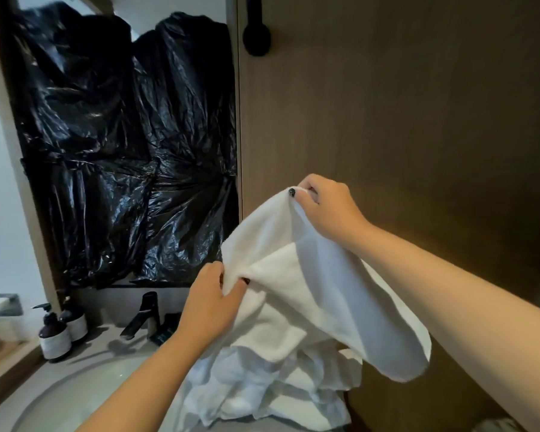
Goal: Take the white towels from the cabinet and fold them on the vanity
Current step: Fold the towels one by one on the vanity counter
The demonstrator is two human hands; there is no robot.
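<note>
A white towel [309, 294] hangs in the air above the vanity [113, 347], held by both hands. My right hand [328, 210] pinches its top corner high up, in front of the brown cabinet door [402, 120]. My left hand [212, 304] grips a lower fold of the same towel. Beneath it, a crumpled heap of more white towels [262, 394] lies on the vanity's right side, partly over the basin [85, 391].
Black plastic sheeting [122, 151] covers the mirror behind the vanity. A black faucet [144, 313] stands at the basin's back, with two dark pump bottles [60, 332] to its left. A black handle [256, 35] sits on the cabinet door's upper left.
</note>
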